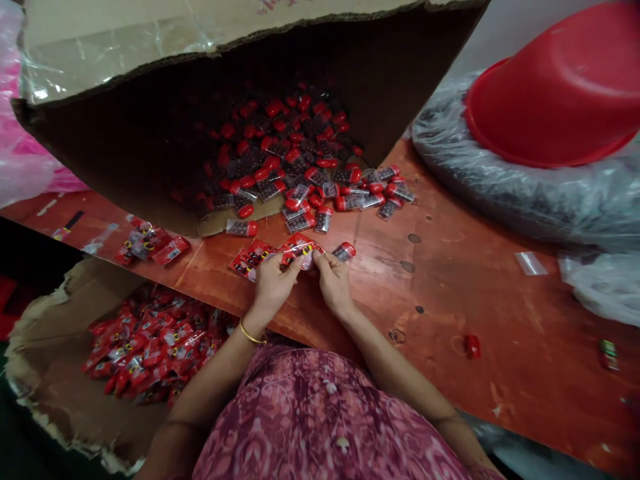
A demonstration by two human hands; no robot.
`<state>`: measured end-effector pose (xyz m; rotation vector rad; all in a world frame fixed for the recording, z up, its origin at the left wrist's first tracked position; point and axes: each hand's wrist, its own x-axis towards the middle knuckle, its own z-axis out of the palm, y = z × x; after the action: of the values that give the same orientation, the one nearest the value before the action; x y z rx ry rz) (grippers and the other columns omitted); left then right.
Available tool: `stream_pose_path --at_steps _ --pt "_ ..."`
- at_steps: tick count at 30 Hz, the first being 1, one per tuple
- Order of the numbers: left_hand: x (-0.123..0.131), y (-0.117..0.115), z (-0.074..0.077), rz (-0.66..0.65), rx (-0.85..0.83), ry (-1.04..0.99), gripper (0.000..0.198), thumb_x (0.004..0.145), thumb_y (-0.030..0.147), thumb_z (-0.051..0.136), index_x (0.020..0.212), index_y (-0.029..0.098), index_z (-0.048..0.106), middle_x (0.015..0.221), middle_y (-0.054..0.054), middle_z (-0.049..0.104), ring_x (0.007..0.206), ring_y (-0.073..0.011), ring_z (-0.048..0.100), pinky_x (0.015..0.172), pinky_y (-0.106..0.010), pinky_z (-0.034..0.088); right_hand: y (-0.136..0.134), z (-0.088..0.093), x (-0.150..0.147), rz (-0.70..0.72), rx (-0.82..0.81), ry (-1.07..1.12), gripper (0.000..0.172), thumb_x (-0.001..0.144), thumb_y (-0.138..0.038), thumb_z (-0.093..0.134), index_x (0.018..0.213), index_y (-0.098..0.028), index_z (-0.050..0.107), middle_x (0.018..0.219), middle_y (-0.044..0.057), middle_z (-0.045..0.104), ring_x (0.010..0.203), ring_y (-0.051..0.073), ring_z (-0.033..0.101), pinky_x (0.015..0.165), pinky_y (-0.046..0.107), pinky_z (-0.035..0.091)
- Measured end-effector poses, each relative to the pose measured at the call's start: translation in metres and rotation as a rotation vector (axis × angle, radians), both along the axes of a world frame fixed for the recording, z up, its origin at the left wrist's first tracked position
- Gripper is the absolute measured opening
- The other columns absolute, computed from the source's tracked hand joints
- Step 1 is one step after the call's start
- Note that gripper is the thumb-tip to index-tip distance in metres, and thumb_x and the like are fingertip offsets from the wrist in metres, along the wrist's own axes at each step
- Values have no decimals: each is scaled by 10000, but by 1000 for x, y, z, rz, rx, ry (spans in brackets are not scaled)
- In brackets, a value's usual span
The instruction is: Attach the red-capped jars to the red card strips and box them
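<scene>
Well, seen from the head-worn camera, both hands sit close together over a reddish wooden board (440, 293). The left hand (273, 283), with a thin gold bangle (253, 335) on its wrist, and the right hand (334, 283) pinch the same strip of red printed packets (299, 248) between their fingertips, the two hands almost meeting. The strip is glossy red plastic with clear patches, and its print is too small to read. Just past the right hand's fingers lies a clear tube with a red cap (343, 251), dark contents showing through. Ahead of both hands, a heap of such tubes (285, 153) spills from a tipped cardboard box (100, 60) onto the board. Beside the left hand, a bunch of red packets (253, 260) touches the strip, and farther left lies another packet bunch (155, 243). Below and left of the left hand, past the board's edge, an open carton (55, 340) holds a mass of packed red strips (150, 347). Well to the right of the right hand are a loose red tube (473, 345), a small clear bag (530, 263), a grey plastic sack (500, 180) and a tilted red plastic basin (555, 87).
</scene>
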<state>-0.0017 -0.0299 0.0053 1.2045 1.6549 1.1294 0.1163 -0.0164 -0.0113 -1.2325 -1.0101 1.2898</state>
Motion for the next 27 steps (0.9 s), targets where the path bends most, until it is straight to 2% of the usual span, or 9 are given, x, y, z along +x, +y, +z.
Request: stream_pose_path --at_steps 5,9,11,13,16,18,21,24,27 --pt "-11 12 9 -145 -47 454 200 745 356 618 679 177 675 577 -37 638 578 -177 574 573 -253 390 12 -3 13 -111 28 -90 376 755 -487 559 529 -195 493 483 -55 445 475 91 387 485 232 306" --pt "-15 19 16 -292 -116 803 378 809 381 543 1073 127 636 769 -121 694 734 -256 645 652 -305 437 13 -3 16 -110 92 -104 411 773 -521 556 533 -198 470 467 -64 420 462 84 375 478 229 297" --pt "-15 20 21 -269 -122 886 527 822 437 518 1223 95 536 793 -138 692 779 -284 652 682 -334 453 11 -3 15 -133 105 -110 442 780 -545 543 526 -203 423 465 -70 388 458 80 354 471 227 279" --pt "-15 19 26 -156 -62 899 579 835 481 482 1259 87 496 866 -154 686 854 -294 643 728 -353 459 9 -4 15 -172 117 -126 461 787 -560 522 525 -208 384 469 -74 356 459 78 335 469 229 263" --pt "-15 10 28 0 138 773 493 844 494 458 1142 123 586 996 -155 658 933 -267 609 789 -349 447 6 -2 14 -198 129 -138 459 791 -561 510 531 -209 374 486 -73 346 474 79 325 478 230 260" --pt "-12 3 25 -50 176 537 419 828 515 475 940 158 664 884 -106 668 799 -213 607 731 -312 453 3 0 12 -176 116 -123 446 790 -550 515 536 -207 384 493 -72 356 481 79 330 486 227 275" --pt "-1 -6 14 -147 55 39 409 780 558 528 640 184 621 558 -5 563 509 -117 485 508 -234 390 -5 3 3 -110 86 -85 426 799 -537 504 551 -204 411 502 -66 384 486 83 351 495 224 304" --pt "11 -7 6 -22 -39 -314 447 687 565 637 500 180 510 420 49 426 405 -67 366 410 -204 279 -12 4 -5 -39 97 -92 421 807 -543 483 566 -201 440 508 -62 394 481 85 342 493 223 313" --pt "15 -3 4 96 -88 -504 464 550 554 745 485 164 503 392 64 426 374 -39 346 389 -188 241 -14 3 2 19 102 -189 459 846 -570 393 574 -203 444 514 -50 405 482 98 365 502 231 328"
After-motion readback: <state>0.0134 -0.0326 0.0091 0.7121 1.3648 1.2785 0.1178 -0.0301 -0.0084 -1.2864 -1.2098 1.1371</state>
